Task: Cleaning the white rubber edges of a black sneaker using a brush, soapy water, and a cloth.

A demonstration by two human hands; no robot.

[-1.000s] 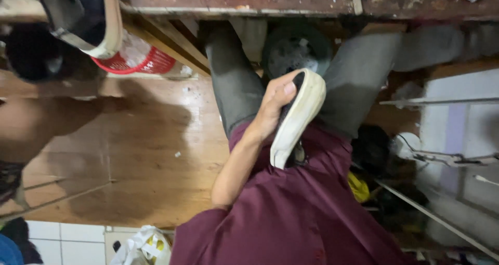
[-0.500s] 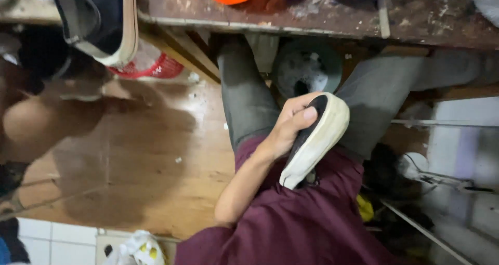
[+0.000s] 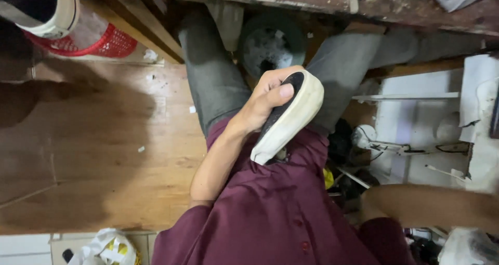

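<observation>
Head view: left hand (image 3: 265, 101) grips shoe (image 3: 288, 120); right hand cut off.

Person is wearing a dark maroon button-up shirt (image 3: 270, 218), filling the lower centre of the frame; small matching buttons are showing along the front placket, lower centre. Sleeves are ending short, near the elbows: one cuff at lower centre-left, the other at lower right. Forearms are showing bare below them. Left hand (image 3: 265, 101), centre of frame, is wearing no glove, ring or watch. Grey trousers (image 3: 213, 83) are covering both legs, running toward the upper centre and upper right. Fabric is looking plain, unpatterned.
</observation>
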